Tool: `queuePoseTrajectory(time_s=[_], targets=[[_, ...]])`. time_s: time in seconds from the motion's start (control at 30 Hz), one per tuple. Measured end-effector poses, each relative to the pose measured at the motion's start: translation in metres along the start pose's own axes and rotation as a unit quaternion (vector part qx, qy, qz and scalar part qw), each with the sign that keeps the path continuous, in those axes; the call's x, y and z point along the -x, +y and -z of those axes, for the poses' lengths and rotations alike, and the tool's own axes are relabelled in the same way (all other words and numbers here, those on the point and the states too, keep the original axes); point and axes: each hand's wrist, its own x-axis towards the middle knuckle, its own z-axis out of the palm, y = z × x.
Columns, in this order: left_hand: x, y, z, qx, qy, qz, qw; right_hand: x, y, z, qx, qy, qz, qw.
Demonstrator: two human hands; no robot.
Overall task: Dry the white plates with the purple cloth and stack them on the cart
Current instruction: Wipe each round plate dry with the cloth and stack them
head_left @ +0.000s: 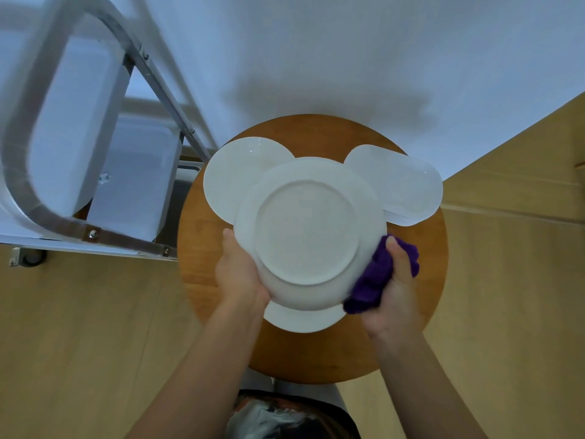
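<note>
Hands grip upturned plate (305, 232) and purple cloth (376, 277).

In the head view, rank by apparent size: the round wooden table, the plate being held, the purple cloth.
1. Round wooden table, largest.
2. Held plate; it is nearer the camera, so it looks larger than it is.
3. Purple cloth, bunched, smallest.

Two bare, sleeveless forearms, left hand (238, 274) and right hand (395, 289) ungloved, ringless; dark patterned garment (285, 416) below.

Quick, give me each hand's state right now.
Left hand: grips the rim of the upturned white plate.
Right hand: holds the purple cloth against that plate's edge.
</note>
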Motion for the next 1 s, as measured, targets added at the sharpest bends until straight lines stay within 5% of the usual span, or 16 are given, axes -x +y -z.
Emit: queuePoseTrajectory(time_s=[0.17,0.27,0.3,0.37,0.43,0.53,0.63,0.83,0.9,1.0], targets=[[-0.007,0.014,0.007,-0.022,0.024,-0.077,0.996,0.008,0.007,0.007,0.153,0.046,0.116,0.980],[-0.003,0.016,0.008,-0.107,-0.001,-0.169,0.980,0.005,-0.004,-0.001,0.239,-0.117,0.232,0.936],[0.000,0.015,0.006,-0.134,-0.011,-0.188,0.973,0.004,-0.003,-0.005,0.331,-0.187,0.288,0.879],[0.007,0.012,0.001,-0.177,-0.044,-0.217,0.959,0.004,0.006,-0.016,0.547,-0.285,0.390,0.684],[0.011,0.010,-0.003,-0.217,-0.075,-0.258,0.938,-0.003,0.011,-0.026,0.665,-0.295,0.457,0.512],[0.010,0.012,0.000,-0.279,-0.097,-0.327,0.897,-0.011,-0.010,-0.044,0.719,-0.315,0.493,0.375],[0.009,0.017,0.006,-0.339,-0.126,-0.375,0.853,-0.020,-0.044,-0.062,0.792,-0.370,0.389,0.291],[0.014,0.034,0.007,-0.331,-0.162,-0.404,0.837,-0.026,-0.063,-0.069,0.729,-0.410,0.361,0.412],[0.016,0.041,0.008,-0.305,-0.149,-0.389,0.857,-0.031,-0.068,-0.062,0.685,-0.395,0.344,0.507],[0.016,0.050,0.010,-0.258,-0.121,-0.357,0.889,-0.038,-0.066,-0.050,0.552,-0.359,0.288,0.695]])
